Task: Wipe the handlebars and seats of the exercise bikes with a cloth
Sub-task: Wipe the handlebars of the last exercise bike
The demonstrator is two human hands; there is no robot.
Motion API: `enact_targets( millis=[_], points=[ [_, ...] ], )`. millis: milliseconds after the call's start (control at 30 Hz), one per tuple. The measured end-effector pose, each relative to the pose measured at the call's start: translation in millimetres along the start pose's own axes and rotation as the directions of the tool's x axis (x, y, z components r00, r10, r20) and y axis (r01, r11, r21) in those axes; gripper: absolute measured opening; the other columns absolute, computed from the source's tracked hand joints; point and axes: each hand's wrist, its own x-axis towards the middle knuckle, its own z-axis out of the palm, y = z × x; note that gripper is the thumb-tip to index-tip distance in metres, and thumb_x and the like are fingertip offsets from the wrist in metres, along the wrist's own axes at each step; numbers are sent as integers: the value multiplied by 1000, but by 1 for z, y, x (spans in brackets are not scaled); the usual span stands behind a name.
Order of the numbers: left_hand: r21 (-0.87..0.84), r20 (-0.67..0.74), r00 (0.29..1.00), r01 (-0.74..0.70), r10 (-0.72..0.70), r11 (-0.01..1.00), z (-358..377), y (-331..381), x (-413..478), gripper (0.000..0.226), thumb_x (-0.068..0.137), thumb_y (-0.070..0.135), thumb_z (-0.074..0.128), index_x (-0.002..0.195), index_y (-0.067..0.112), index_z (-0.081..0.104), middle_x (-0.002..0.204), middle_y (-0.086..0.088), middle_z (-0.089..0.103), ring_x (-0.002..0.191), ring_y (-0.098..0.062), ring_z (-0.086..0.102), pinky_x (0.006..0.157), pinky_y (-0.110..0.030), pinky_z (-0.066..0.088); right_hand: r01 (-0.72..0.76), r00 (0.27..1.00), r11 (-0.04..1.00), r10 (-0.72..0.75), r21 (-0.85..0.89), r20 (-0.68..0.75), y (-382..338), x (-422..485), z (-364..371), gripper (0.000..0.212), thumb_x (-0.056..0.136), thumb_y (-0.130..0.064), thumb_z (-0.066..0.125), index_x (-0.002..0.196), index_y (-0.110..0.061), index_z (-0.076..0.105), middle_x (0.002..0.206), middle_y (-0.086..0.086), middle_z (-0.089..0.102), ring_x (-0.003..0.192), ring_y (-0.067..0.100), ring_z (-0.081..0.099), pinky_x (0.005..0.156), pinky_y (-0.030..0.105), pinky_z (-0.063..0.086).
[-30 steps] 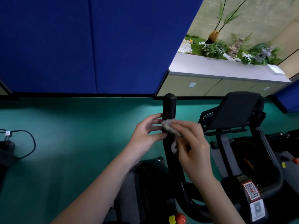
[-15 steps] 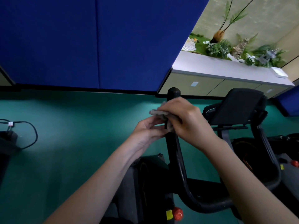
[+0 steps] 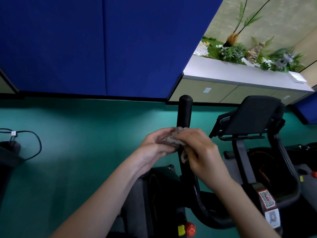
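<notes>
Our left grip (image 3: 154,148) and right grip (image 3: 202,152) both hold the cloth (image 3: 173,140) against the handlebar (image 3: 185,114), hiding its middle. Both sit lower on it than half a second ago.

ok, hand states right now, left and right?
left hand: holding the cloth.
right hand: gripping the cloth too, against the handlebar.

A teal floor (image 3: 82,177) carries the near exercise bike (image 3: 163,182). Just right of that bike stands a second bike (image 3: 267,162). Well to the left of it a black cable (image 3: 38,145) loops on the floor, running to a dark object (image 3: 8,157) at the frame edge
</notes>
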Motion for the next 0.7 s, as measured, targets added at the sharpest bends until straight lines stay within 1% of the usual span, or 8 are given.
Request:
enact_targets(
  millis=[100,167,200,300,367,500,633,700],
  points=[
    [125,-2,1000,-16,16,992,1,4,-1,53,77,-22,57,115,15,60,118,-4,61,92,-13,65,83,-26,55,-149,973,981,167,122,-158,-7,-20,7,40,80,20,56,105,-11,67,103,3,65,98,10,61,88,17,46],
    [187,-15,999,-44,47,981,3,5,-1,51,76,-16,64,117,14,59,117,-5,61,92,-12,65,86,-29,55,-264,896,939,324,221,-303,-11,-21,7,40,84,15,57,107,-18,64,99,1,66,88,2,62,78,12,46],
    [223,-33,997,-65,74,973,5,5,-1,49,75,-14,67,115,15,59,115,-5,62,91,-12,64,89,-31,54,-301,844,920,380,252,-379,-12,-16,7,37,87,10,56,107,-19,64,97,2,66,87,4,63,76,15,48],
    [309,-64,985,-130,157,942,13,2,-2,48,72,-10,71,110,16,59,107,-2,64,86,-10,63,86,-27,51,-338,698,870,488,359,-524,-13,15,8,23,92,-3,53,108,-15,65,96,9,67,88,21,66,80,37,53],
    [325,-73,980,-151,184,934,17,0,-2,49,71,-10,72,107,19,59,102,2,64,83,-6,63,80,-20,51,-356,634,829,554,432,-540,-13,41,9,22,94,-6,50,111,-11,64,97,13,67,89,27,65,80,43,52],
    [327,-59,978,-168,198,930,19,1,-3,48,72,-11,71,106,20,59,102,3,63,80,-1,64,79,-17,51,-423,592,809,588,408,-552,-3,72,10,23,94,-8,50,112,-13,64,102,1,68,95,12,62,85,22,47],
    [332,-61,980,-160,191,930,17,1,-3,48,73,-11,70,105,23,57,102,5,62,81,-1,64,83,-19,52,-464,563,714,695,525,-447,12,78,18,19,96,-12,49,108,-17,63,86,-20,61,79,-7,56,73,5,41],
    [345,-66,980,-155,188,926,16,1,-2,48,73,-10,71,105,24,57,102,5,61,81,1,63,79,-16,51,-463,572,662,731,590,-372,18,79,21,18,96,-13,47,106,-20,61,87,-20,61,81,-10,57,76,7,42]
  ],
)
